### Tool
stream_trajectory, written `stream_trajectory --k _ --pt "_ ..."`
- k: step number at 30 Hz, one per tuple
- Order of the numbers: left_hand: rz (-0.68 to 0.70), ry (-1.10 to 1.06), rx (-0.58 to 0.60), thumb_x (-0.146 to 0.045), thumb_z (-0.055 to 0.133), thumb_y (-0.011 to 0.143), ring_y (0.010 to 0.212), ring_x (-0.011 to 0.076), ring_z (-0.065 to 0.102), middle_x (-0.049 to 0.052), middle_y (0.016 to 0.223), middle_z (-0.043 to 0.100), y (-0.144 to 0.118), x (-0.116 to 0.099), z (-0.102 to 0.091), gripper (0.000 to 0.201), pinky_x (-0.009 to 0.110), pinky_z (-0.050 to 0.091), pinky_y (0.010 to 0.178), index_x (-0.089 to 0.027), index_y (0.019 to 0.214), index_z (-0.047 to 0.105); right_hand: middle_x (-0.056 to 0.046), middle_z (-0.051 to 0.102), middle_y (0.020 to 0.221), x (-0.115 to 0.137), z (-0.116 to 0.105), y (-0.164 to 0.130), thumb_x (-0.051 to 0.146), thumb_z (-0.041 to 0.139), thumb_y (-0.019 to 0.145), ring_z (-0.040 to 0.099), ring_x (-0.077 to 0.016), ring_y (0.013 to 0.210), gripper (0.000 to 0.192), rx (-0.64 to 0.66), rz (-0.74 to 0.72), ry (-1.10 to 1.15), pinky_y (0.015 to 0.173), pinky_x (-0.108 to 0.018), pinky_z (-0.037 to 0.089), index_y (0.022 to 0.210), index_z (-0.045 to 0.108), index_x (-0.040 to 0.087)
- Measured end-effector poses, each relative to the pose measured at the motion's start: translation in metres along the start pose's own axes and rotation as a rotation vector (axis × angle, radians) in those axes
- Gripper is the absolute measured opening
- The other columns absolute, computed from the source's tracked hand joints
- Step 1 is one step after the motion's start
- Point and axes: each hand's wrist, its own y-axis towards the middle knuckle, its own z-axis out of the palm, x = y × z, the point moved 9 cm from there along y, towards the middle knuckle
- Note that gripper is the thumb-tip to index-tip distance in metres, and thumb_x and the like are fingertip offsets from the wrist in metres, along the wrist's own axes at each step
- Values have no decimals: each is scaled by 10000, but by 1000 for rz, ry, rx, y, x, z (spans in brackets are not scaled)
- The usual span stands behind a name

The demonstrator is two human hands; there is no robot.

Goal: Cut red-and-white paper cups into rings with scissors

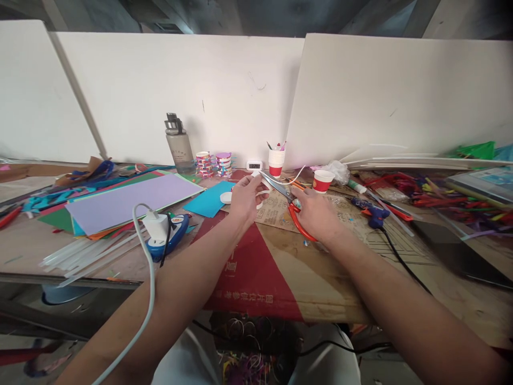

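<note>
My right hand (pixel 318 214) is closed around red-handled scissors (pixel 290 198), their metal blades pointing up and left toward my other hand. Between the fingers of my left hand (pixel 245 199) is a white paper piece, largely hidden by the fingers. The blade tips reach this piece; whether they are parted is too small to tell. A thin curved white strip (pixel 294 179) arcs out to the right behind the scissors. White round pieces (pixel 226 198) lie beside my left hand, partly covered by it. A red and white paper cup (pixel 322 182) stands just beyond my right hand.
Behind are a bottle (pixel 180 147), two decorated cups (pixel 224 164), a small digital clock (pixel 254 166) and a pen-filled cup stack (pixel 276 160). Coloured sheets (pixel 132 203), a power strip (pixel 168 238) and glue sticks (pixel 88 254) lie left. A glue gun (pixel 375 215) and dark tablet-like slab (pixel 460 251) lie right.
</note>
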Motion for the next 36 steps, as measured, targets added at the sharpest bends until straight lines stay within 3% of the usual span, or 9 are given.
stream_trajectory --k 11,18,25,32,36 --pt "26 47 -6 -325 837 721 566 73 575 -18 644 614 -2 -5 0 394 192 458 517 -182 664 474 -143 677 1261 3 1 1 257 448 972 658 -285 1046 401 9 -10 9 837 -349 465 1342 587 189" --pt "22 60 -30 -301 823 718 546 74 551 -23 623 597 0 -2 -3 374 193 436 505 -186 652 474 -135 725 1147 5 1 -1 234 441 968 678 -277 983 382 22 -21 26 773 -330 444 1309 607 185" --pt "-88 -46 -43 -283 789 729 550 87 562 -13 654 621 7 6 -9 224 208 447 502 -169 770 600 -134 728 1131 3 2 -1 234 451 961 677 -278 966 368 10 -16 -9 735 -318 440 1284 622 196" --pt "-6 38 -16 -324 844 680 551 82 561 -8 629 614 1 2 -4 388 192 422 486 -184 658 482 -157 677 1236 1 2 0 265 437 969 663 -299 1021 424 16 -9 -38 807 -357 465 1359 587 191" --pt "12 55 9 -354 857 670 575 87 580 -6 653 624 -4 -1 1 406 187 422 488 -182 660 490 -156 679 1224 0 2 0 252 416 971 662 -315 1029 435 17 9 -48 838 -388 467 1367 584 190"
